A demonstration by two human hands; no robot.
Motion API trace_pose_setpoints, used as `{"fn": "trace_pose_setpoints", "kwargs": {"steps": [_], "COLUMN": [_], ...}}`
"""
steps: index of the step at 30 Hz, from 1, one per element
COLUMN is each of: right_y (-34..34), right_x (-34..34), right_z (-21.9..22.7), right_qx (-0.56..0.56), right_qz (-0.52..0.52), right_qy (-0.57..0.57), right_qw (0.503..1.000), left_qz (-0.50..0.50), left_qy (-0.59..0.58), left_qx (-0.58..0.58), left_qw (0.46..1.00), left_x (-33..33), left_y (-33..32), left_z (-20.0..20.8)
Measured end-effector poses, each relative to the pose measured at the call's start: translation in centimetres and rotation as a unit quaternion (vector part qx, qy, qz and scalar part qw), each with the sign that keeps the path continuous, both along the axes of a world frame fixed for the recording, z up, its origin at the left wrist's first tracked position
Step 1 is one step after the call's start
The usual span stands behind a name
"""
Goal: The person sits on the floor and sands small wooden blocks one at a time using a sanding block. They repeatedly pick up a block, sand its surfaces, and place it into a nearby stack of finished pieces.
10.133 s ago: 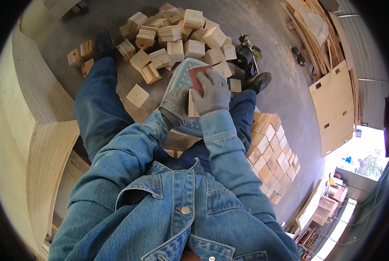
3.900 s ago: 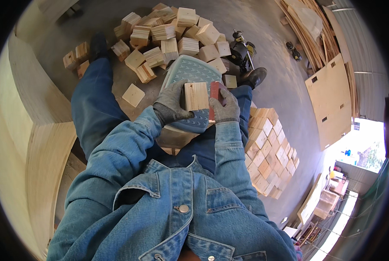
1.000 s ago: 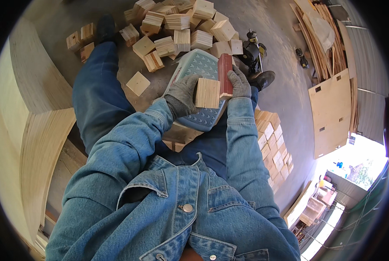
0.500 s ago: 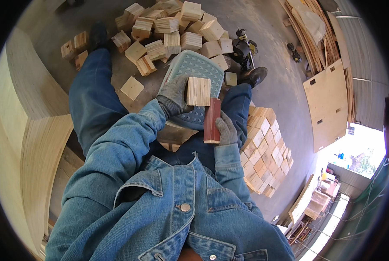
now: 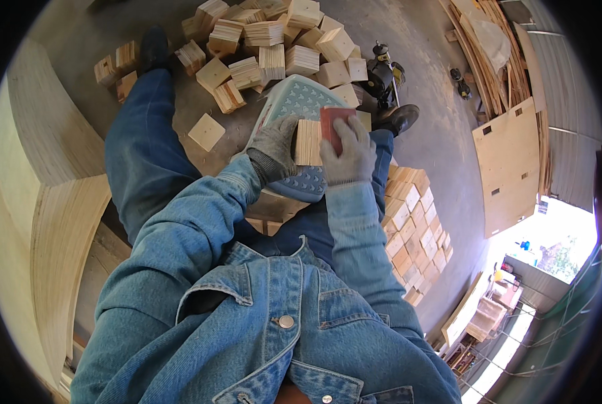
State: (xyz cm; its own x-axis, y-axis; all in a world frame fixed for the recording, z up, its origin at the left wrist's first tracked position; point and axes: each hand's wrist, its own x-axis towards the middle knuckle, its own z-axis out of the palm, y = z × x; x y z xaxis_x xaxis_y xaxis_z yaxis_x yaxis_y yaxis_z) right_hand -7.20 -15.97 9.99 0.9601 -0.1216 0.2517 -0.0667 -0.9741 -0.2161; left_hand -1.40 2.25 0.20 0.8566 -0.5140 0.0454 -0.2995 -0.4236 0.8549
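Observation:
In my gloved left hand (image 5: 276,146) is a squarish plywood block (image 5: 307,143), gripped from its left side above a blue-grey plastic stool (image 5: 305,95). My gloved right hand (image 5: 349,156) is closed over a reddish-brown sanding block (image 5: 330,122), fingers lying across its top. The sanding block overlaps the right edge of the plywood block and appears pressed against it. Part of the plywood block is hidden behind the sanding block and my right hand.
Beyond the stool lies a loose heap of plywood blocks (image 5: 264,34); one flat block (image 5: 206,132) lies nearer. Neatly stacked blocks (image 5: 415,236) stand by my right leg. A black-and-yellow power tool (image 5: 381,77) sits near my right shoe. A large curved plywood piece (image 5: 65,222) rises at left.
My right hand has moved up and forward with the sanding block, from below the plywood block's lower right corner to its right edge. My left hand stays nearly in place.

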Motion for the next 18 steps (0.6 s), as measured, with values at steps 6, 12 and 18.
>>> {"fn": "trace_pose_setpoints", "kwargs": {"steps": [6,12,18], "right_y": [0.1,1.0,3.9], "right_x": [6.7,1.0,-7.9], "right_z": [0.3,-0.2,1.1], "right_qx": [-0.02,-0.01,0.013], "right_qz": [-0.053,0.012,0.072], "right_qy": [0.086,0.025,0.008], "right_qw": [0.995,1.0,0.997], "left_qz": [-0.005,-0.007,-0.019], "left_qy": [-0.007,0.005,-0.011], "left_qx": [0.026,-0.07,-0.048], "left_qw": [1.0,0.998,0.999], "left_x": [0.1,0.3,0.2], "left_y": [-0.6,-0.8,-0.1], "left_z": [-0.6,-1.4,0.7]}}
